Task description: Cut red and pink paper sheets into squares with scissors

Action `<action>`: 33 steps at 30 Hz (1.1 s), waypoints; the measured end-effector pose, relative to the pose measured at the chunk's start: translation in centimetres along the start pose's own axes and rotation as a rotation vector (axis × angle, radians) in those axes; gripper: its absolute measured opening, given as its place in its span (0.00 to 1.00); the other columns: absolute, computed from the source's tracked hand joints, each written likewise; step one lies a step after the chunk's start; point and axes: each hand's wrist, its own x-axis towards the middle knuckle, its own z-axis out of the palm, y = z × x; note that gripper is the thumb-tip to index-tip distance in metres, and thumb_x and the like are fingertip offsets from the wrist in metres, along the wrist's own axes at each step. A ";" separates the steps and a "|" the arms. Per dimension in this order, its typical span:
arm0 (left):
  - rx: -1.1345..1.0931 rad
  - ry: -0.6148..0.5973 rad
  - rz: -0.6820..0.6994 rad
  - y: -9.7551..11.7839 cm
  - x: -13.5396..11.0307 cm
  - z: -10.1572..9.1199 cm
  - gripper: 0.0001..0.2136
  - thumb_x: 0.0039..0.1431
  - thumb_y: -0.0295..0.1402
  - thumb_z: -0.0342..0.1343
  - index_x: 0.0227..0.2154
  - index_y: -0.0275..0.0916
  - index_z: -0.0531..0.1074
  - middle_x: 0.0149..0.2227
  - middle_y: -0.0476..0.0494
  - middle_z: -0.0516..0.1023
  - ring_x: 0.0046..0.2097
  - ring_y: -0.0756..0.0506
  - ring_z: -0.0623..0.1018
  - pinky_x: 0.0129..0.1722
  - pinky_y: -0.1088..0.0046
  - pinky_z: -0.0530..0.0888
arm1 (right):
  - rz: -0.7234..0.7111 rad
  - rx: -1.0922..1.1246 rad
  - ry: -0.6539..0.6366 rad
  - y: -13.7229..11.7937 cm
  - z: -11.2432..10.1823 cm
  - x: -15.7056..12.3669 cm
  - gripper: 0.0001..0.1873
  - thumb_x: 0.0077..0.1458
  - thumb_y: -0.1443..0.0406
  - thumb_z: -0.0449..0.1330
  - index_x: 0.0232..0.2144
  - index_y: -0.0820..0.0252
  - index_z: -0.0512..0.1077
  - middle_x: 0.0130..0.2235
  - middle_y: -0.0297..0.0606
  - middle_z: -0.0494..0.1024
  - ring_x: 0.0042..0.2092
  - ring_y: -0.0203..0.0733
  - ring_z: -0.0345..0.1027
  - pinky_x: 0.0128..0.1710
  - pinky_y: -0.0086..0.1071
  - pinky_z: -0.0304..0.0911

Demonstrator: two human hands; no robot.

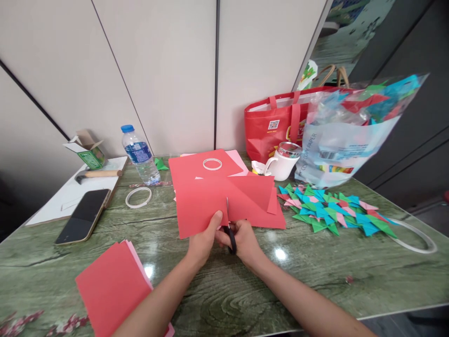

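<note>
My left hand (206, 234) pinches the near edge of a red paper sheet (201, 201), thumb on top and fingers underneath. In my right hand (245, 241) is a pair of scissors (232, 239) with black handles, its blade showing upright along a cut in the sheet. To the right of the blade, the cut part of the paper lifts and folds over. Beneath and behind the sheet lies a stack of red and pink paper (182, 164), with a roll of white tape (212, 164) resting on it.
Left stand a water bottle (140, 157), a tape roll (138, 197), a phone (84, 216), a hammer (101, 173) and a small box (91, 157). Red paper (114, 285) lies front left. Folded paper pieces (333, 210), a white mug (283, 164), a plastic bag (336, 145) and a red bag (257, 131) are right.
</note>
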 end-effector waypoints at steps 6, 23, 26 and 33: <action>-0.013 -0.097 0.011 -0.3 0.1 -0.1 0.14 0.44 0.45 0.54 0.18 0.38 0.68 0.17 0.48 0.70 0.26 0.47 0.73 0.31 0.72 0.70 | -0.003 0.011 0.002 0.1 0.0 0.0 0.12 0.38 0.61 0.62 0.16 0.63 0.65 0.13 0.27 0.63 0.15 0.29 0.54 0.15 0.23 0.52; 0.064 -0.005 0.096 0.2 0.0 -0.3 0.14 0.44 0.43 0.54 0.29 0.37 0.71 0.32 0.45 0.75 0.36 0.47 0.73 0.41 0.70 0.66 | 0.005 0.070 -0.004 0.4 0.0 0.1 0.11 0.37 0.62 0.63 0.17 0.64 0.65 0.13 0.26 0.62 0.15 0.28 0.52 0.14 0.22 0.49; 0.065 0.014 0.101 0.1 0.1 -0.4 0.14 0.43 0.42 0.55 0.31 0.39 0.71 0.34 0.45 0.74 0.38 0.47 0.72 0.42 0.71 0.66 | 0.008 0.075 0.008 0.3 0.0 0.1 0.11 0.37 0.62 0.63 0.18 0.64 0.67 0.13 0.26 0.62 0.15 0.28 0.53 0.14 0.22 0.49; 0.024 0.006 0.060 -0.3 0.3 -0.4 0.14 0.42 0.43 0.56 0.30 0.40 0.71 0.33 0.46 0.74 0.38 0.46 0.72 0.43 0.71 0.65 | 0.011 0.056 0.021 0.2 0.0 0.1 0.12 0.35 0.61 0.64 0.17 0.64 0.67 0.13 0.27 0.62 0.15 0.28 0.52 0.15 0.23 0.50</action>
